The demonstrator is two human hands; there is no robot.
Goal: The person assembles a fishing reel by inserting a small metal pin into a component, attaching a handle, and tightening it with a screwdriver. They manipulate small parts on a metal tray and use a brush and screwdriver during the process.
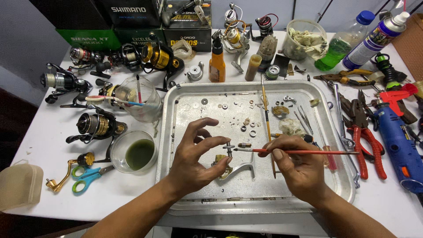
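Aluminium tray [176, 132] is set at the centre of a white worktop [44, 145], and both hands are held over its lower half. A silver reel body [240, 169] with a small upright shaft is pinched in the left hand [191, 161], thumb and fingers closed on it just above the tray floor. A thin red-handled brush [299, 152] is grasped pen-fashion in the right hand [299, 169], its tip laid against the shaft.

Risks are noted. Small washers and rings [246, 125] lie loose on the tray just beyond the hands; a sweep of a wrist or of the brush handle could scatter them. The hold on the reel body is light, so a slip could drop it among those parts. A glass bowl of green liquid [134, 153] stands just beside the tray's left edge, near the left forearm, and could be tipped.

The worktop is heavily crowded: assembled fishing reels [94, 125] at the left, blue-handled scissors [86, 176], an orange bottle [217, 64], red-handled pliers [368, 147] and a blue rotary tool [401, 145] at the right. Stacked boxes [132, 17] are ranged along the back against a pale wall. Lighting is even.
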